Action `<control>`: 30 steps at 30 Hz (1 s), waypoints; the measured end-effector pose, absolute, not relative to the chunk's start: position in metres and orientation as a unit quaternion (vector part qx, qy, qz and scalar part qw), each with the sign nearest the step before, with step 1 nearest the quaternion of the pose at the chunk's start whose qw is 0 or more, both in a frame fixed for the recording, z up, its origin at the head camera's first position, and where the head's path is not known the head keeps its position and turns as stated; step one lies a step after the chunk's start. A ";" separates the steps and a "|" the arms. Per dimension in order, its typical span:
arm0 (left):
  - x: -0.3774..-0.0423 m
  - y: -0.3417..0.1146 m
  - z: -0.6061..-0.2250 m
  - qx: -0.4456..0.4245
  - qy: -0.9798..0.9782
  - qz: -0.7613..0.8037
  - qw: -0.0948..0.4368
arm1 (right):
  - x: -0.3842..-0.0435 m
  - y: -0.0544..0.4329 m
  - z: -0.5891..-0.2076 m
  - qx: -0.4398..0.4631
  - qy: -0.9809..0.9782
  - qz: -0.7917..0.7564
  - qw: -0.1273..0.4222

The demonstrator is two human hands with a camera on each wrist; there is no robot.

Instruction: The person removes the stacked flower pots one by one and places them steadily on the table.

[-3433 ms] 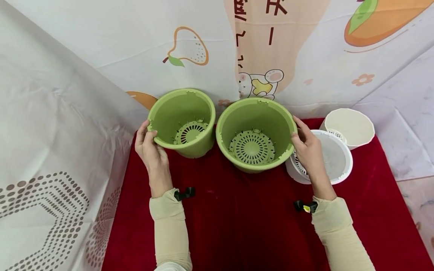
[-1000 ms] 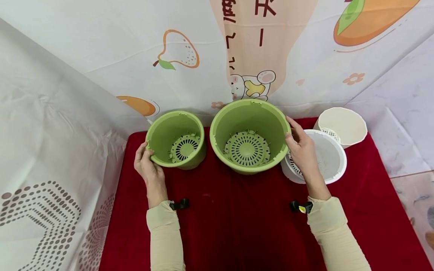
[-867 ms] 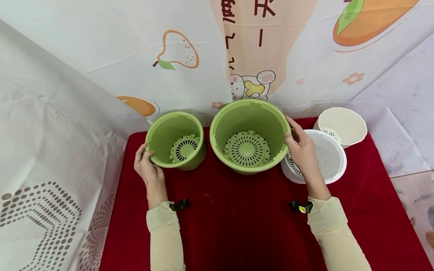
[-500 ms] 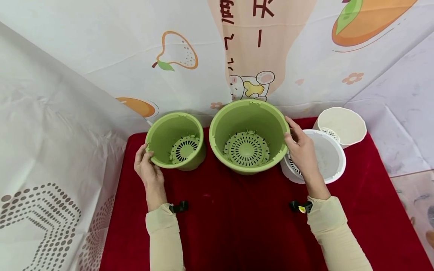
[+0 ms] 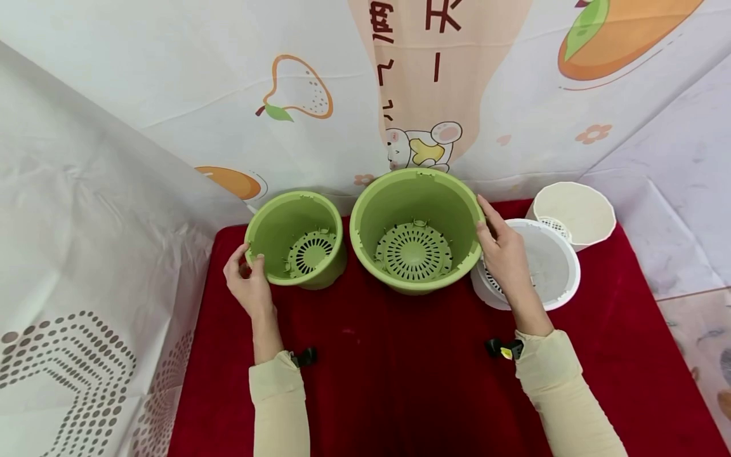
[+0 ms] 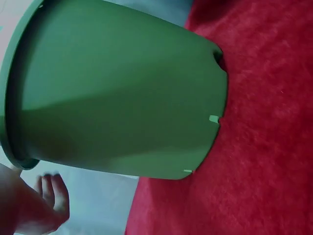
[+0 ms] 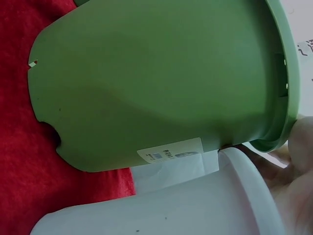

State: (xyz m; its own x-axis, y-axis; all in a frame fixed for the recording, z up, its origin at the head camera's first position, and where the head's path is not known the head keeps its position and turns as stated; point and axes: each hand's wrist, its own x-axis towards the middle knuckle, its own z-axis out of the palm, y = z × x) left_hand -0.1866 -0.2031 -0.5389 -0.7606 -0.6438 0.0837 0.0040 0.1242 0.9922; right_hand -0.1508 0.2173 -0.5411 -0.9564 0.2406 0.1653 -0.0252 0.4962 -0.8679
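Two green plastic plant pots with slotted bottoms stand upright, mouths up. At the rim of the smaller left pot (image 5: 274, 231) is my left hand (image 5: 251, 291); its thumb and index lie at the rim, loosely spread. In the left wrist view, fingers (image 6: 61, 198) hang apart from the pot's wall (image 6: 117, 93). My right hand (image 5: 507, 259) grips the right rim of the larger green pot (image 5: 417, 197), thumb inside, fingers outside. Its other fingers are partly hidden behind the white pot in the right wrist view, where a label (image 7: 171, 151) shows on the green wall.
A white pot (image 5: 551, 254) stands beneath my right hand, close to the larger green pot. Behind it is a cream pot (image 5: 577, 209). Red cloth (image 5: 394, 368) covers the table, and a printed curtain (image 5: 217, 95) hangs along the back.
The smaller green pot came down and towards me from its raised, tilted position to stand on the cloth. In the last half second, my left thumb and fingers have spread looser at its rim.
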 end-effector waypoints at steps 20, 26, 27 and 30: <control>-0.185 -0.195 -0.537 -0.016 -0.877 -0.368 0.308 | -0.146 0.227 -0.541 -0.050 -0.849 0.510 0.130; -0.186 -0.189 -0.535 -0.060 -0.895 -0.345 0.274 | -0.146 0.233 -0.538 -0.034 -0.843 0.519 0.138; -0.186 -0.189 -0.535 -0.069 -0.898 -0.340 0.270 | -0.146 0.235 -0.538 -0.032 -0.844 0.517 0.139; -0.188 -0.187 -0.533 -0.097 -0.905 -0.324 0.256 | -0.144 0.241 -0.536 -0.020 -0.851 0.507 0.136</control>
